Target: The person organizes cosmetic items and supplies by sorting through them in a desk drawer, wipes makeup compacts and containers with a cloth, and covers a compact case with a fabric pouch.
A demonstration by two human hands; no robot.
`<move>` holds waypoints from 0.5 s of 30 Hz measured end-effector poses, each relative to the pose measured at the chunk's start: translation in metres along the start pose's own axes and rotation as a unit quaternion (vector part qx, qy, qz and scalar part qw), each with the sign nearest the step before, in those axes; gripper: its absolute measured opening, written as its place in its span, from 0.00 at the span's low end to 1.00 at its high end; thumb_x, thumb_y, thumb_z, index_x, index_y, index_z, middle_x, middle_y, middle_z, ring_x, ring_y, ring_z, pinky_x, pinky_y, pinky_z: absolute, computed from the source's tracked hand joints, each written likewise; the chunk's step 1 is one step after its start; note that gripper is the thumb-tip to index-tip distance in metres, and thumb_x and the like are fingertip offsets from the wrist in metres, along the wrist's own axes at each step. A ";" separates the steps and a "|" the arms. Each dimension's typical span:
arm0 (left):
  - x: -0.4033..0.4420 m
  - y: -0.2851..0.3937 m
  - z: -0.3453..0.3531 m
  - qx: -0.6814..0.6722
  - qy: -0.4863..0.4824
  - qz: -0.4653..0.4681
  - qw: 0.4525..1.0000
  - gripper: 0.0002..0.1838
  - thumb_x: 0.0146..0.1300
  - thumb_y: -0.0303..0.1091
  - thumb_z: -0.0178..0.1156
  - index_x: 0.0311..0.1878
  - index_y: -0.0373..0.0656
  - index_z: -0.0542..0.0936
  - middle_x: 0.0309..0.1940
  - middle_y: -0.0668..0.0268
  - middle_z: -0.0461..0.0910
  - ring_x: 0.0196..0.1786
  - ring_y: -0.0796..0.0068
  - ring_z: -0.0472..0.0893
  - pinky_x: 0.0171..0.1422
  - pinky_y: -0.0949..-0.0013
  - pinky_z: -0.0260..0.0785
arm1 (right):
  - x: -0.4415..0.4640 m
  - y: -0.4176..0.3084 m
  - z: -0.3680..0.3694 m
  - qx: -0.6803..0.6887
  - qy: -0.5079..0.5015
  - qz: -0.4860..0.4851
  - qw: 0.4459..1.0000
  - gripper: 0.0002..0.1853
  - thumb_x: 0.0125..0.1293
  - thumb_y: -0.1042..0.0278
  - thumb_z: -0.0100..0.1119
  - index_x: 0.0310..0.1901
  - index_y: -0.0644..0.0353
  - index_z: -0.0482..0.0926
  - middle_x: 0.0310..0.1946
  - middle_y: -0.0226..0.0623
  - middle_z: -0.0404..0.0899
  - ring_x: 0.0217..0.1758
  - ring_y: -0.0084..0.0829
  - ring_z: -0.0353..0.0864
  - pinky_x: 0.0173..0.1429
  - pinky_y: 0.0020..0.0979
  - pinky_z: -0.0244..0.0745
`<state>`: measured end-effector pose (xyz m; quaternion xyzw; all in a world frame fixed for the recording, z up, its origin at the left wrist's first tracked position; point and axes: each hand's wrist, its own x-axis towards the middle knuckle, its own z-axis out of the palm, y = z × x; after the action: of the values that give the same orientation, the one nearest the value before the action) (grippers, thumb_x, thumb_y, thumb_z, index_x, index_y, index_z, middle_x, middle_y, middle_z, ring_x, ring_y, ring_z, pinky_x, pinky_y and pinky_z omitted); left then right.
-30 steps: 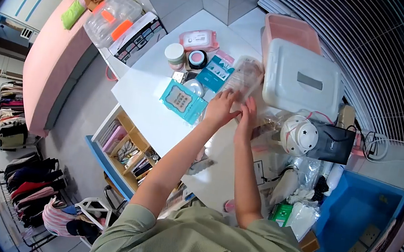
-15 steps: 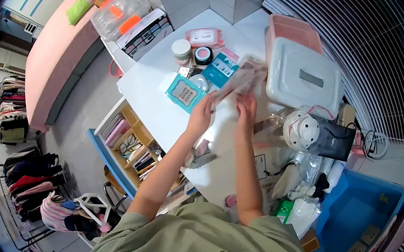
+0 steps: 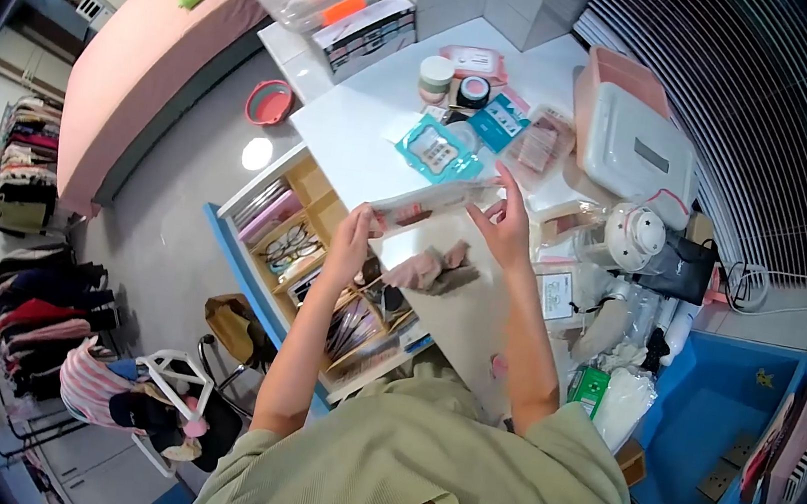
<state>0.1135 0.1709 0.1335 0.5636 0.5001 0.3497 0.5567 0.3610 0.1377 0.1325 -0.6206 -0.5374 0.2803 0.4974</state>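
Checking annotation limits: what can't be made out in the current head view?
All in head view:
Clear flat plastic packet between left hand and right hand: exact contents, blurred.
Teal rectangular packet: print, too small.
Black rectangular bag: left side, behind white round dark-spotted object.
Olive ribbed shirt: lower part, cut off by bottom edge.

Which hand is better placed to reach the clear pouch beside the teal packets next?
Probably the right hand: it is nearer the pouch. The left hand is farther off, gripping one end of the plastic packet.
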 end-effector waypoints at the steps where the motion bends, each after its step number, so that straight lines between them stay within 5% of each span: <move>1: -0.005 -0.017 -0.020 0.042 -0.005 -0.001 0.999 0.19 0.72 0.41 0.38 0.43 0.34 0.73 0.29 0.65 0.74 0.34 0.77 0.74 0.43 0.72 0.69 | -0.004 -0.016 0.005 -0.004 0.007 0.008 1.000 0.33 0.49 0.74 0.67 0.60 0.53 0.67 0.43 0.33 0.73 0.23 0.18 0.67 0.31 0.20 0.68; 4: -0.036 -0.032 -0.055 -0.020 0.004 0.018 1.000 0.19 0.72 0.41 0.37 0.42 0.36 0.73 0.26 0.67 0.73 0.31 0.78 0.73 0.39 0.72 0.68 | -0.019 -0.025 0.019 -0.054 -0.111 -0.015 0.992 0.19 0.53 0.67 0.65 0.49 0.53 0.77 0.36 0.33 0.77 0.23 0.23 0.73 0.31 0.25 0.70; 5: -0.049 -0.035 -0.062 -0.028 0.016 0.015 0.999 0.18 0.72 0.41 0.37 0.42 0.37 0.73 0.25 0.68 0.73 0.31 0.79 0.73 0.39 0.73 0.68 | -0.025 -0.028 0.028 -0.082 -0.133 -0.030 0.987 0.10 0.55 0.65 0.62 0.38 0.57 0.80 0.30 0.32 0.76 0.23 0.26 0.73 0.31 0.26 0.69; 10: -0.111 -0.053 -0.086 -0.093 0.115 -0.028 0.989 0.13 0.71 0.37 0.39 0.46 0.40 0.70 0.25 0.69 0.72 0.30 0.80 0.73 0.35 0.76 0.69 | -0.060 -0.039 0.073 -0.114 -0.231 -0.013 0.966 0.10 0.54 0.64 0.62 0.35 0.59 0.80 0.28 0.34 0.75 0.22 0.30 0.72 0.30 0.29 0.67; 12: -0.128 -0.079 -0.099 -0.034 0.129 0.030 0.991 0.08 0.70 0.34 0.42 0.43 0.42 0.69 0.27 0.68 0.72 0.27 0.81 0.73 0.30 0.78 0.67 | -0.078 -0.033 0.090 -0.125 -0.252 -0.035 0.959 0.10 0.54 0.64 0.62 0.35 0.60 0.80 0.28 0.34 0.75 0.23 0.30 0.72 0.29 0.29 0.67; 15: -0.165 -0.090 -0.104 -0.058 0.149 -0.051 0.986 0.07 0.69 0.34 0.45 0.41 0.41 0.70 0.27 0.68 0.72 0.26 0.81 0.72 0.31 0.76 0.66 | -0.103 -0.025 0.107 -0.090 -0.284 -0.017 0.954 0.10 0.52 0.66 0.64 0.35 0.60 0.81 0.26 0.35 0.76 0.24 0.30 0.73 0.31 0.30 0.68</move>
<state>-0.0432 0.0313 0.0863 0.4459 0.5841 0.4295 0.5249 0.2299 0.0727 0.0987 -0.5481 -0.6903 0.3867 0.2713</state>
